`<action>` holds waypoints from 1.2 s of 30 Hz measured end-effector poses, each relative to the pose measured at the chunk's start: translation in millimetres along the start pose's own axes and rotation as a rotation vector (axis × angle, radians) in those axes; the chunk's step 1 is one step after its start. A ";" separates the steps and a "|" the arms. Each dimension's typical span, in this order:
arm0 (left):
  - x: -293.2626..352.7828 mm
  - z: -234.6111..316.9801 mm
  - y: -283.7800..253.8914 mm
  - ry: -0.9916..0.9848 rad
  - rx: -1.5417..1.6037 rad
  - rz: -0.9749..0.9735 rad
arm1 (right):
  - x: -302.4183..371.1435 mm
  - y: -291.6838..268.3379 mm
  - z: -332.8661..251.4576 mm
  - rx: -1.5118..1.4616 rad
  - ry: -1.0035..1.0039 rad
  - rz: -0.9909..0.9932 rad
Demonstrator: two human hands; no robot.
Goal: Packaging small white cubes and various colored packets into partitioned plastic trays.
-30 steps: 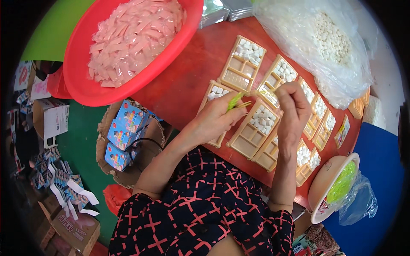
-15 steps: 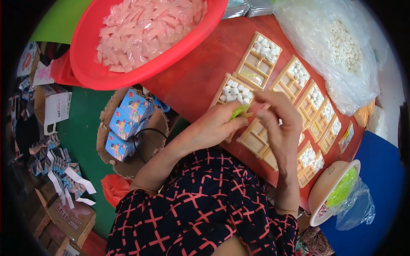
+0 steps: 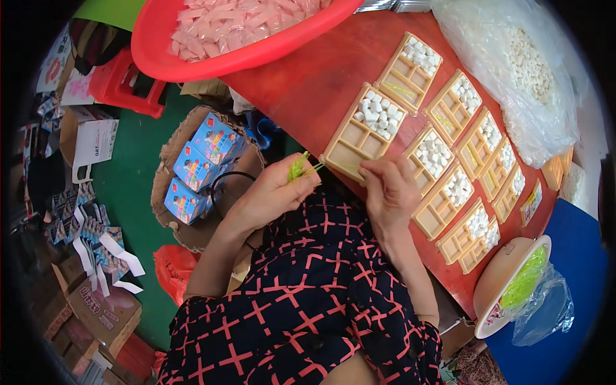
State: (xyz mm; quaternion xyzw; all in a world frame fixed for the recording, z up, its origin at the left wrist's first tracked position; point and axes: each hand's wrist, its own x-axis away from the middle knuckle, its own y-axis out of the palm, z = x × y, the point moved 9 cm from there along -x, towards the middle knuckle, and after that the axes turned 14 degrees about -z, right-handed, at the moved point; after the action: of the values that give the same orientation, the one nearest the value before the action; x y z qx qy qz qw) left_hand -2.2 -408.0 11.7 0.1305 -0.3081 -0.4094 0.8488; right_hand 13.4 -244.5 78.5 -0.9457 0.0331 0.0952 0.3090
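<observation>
My left hand [image 3: 276, 191] is closed around a small bunch of thin yellow-green sticks [image 3: 296, 168], whose ends poke out past the thumb. My right hand [image 3: 393, 192] pinches at the near edge of a wooden compartment tray [image 3: 337, 138]; whatever lies between those fingertips is too small to make out. White cubes [image 3: 380, 114] fill the far section of this tray, and its other sections show bare wood. Beyond it, another tray [image 3: 405, 67] holds white cubes and a few yellow-green sticks [image 3: 401, 88]. The right wrist passes beside a tray [image 3: 430, 219] with more cubes.
Several similar trays [image 3: 478, 144] stand in rows on the red table [image 3: 289, 83]. A red basin [image 3: 256, 67] of pink wrapped strips is at the back left. A clear bag [image 3: 513, 70] of white cubes lies far right, a bowl [image 3: 482, 301] of green sticks near right. Blue boxes [image 3: 204, 147] sit in a carton.
My hands have drawn apart: the left went left with the sticks, the right stayed by the trays. The whole view has shifted, bringing the nearest tray into fuller sight.
</observation>
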 end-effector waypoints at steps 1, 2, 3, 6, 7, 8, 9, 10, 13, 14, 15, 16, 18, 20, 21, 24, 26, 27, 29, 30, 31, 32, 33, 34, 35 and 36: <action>-1.9 -1.1 3.9 -0.004 -0.024 0.008 | 0.1 5.9 -2.3 0.170 0.003 -0.009; -4.9 -1.6 8.1 -0.005 -0.028 0.009 | 0.7 9.5 -5.3 0.342 0.008 -0.016; -7.7 0.6 11.3 0.017 -0.040 0.013 | 0.7 9.8 -6.4 0.401 0.021 -0.019; -17.2 5.6 20.0 0.072 -0.046 -0.014 | 12.1 -3.9 -7.6 0.209 0.046 0.002; -21.2 7.4 24.7 0.070 -0.064 -0.039 | 11.8 -8.9 -10.5 0.213 0.059 0.013; -25.2 9.0 30.0 0.068 -0.083 -0.065 | 9.1 -8.9 -13.9 0.052 0.038 -0.026; -28.4 10.3 35.8 0.061 -0.086 -0.083 | 7.9 -8.4 -15.5 -0.106 0.015 -0.064; -30.8 16.6 44.3 0.080 -0.267 -0.107 | 10.2 -11.8 -12.9 -0.099 0.027 -0.049; -39.6 18.7 61.2 0.081 -0.528 -0.183 | 15.9 -15.9 -9.6 -0.103 0.029 -0.103; -42.2 17.0 66.5 0.066 -0.605 -0.219 | 20.8 -22.9 -9.0 -0.101 0.040 -0.090; -43.6 18.8 71.6 0.047 -0.582 -0.246 | 26.9 -31.2 -10.2 -0.026 0.046 -0.069; -44.1 18.0 72.5 0.043 -0.586 -0.258 | 33.1 -39.2 -9.8 0.049 0.053 -0.049; -44.4 2.7 64.2 -0.106 -0.465 -0.245 | 55.0 -53.2 10.5 0.003 0.075 0.046; -45.6 -1.9 58.8 -0.092 -0.435 -0.224 | 88.9 -73.4 49.9 -0.159 0.369 0.321; -45.7 -2.4 57.7 -0.106 -0.409 -0.223 | 91.1 -72.7 52.1 -0.159 0.377 0.333; -51.3 -0.9 68.1 -0.087 -0.416 -0.243 | 86.0 -73.1 34.4 0.119 0.241 0.326; -56.0 -1.4 77.4 -0.100 -0.427 -0.265 | 84.0 -69.7 14.4 0.476 0.109 0.284; -59.4 -1.9 82.3 -0.107 -0.439 -0.278 | 89.6 -69.7 16.2 0.388 0.161 0.223; -67.2 0.0 95.9 -0.109 -0.556 -0.328 | 87.4 -77.7 13.0 0.205 0.170 0.269; -70.8 0.8 104.5 -0.108 -0.614 -0.358 | 84.1 -84.2 12.1 0.023 0.163 0.298; -74.9 1.0 116.4 -0.103 -0.684 -0.440 | 77.8 -85.4 10.2 -0.020 0.123 0.264; -78.2 -0.6 124.0 -0.106 -0.694 -0.465 | 82.1 -90.7 14.7 -0.011 0.134 0.286; -80.7 -0.1 133.1 -0.079 -0.774 -0.509 | 82.0 -87.8 17.5 0.002 0.124 0.224; -82.6 -0.8 142.1 -0.051 -0.852 -0.552 | 82.9 -85.4 18.6 0.015 0.114 0.162; -85.4 -1.9 149.5 0.082 -0.827 -0.573 | 88.3 -90.3 20.4 0.010 0.158 0.166; -86.8 -0.5 155.8 0.078 -0.836 -0.591 | 96.1 -94.1 20.6 0.013 0.167 0.184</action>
State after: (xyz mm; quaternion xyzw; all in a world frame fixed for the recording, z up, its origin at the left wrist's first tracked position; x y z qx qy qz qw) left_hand 52.7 -242.5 49.1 -0.1233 -0.0360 -0.7150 0.6872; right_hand 115.6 -156.7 97.3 -0.9413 0.1461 0.0440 0.3010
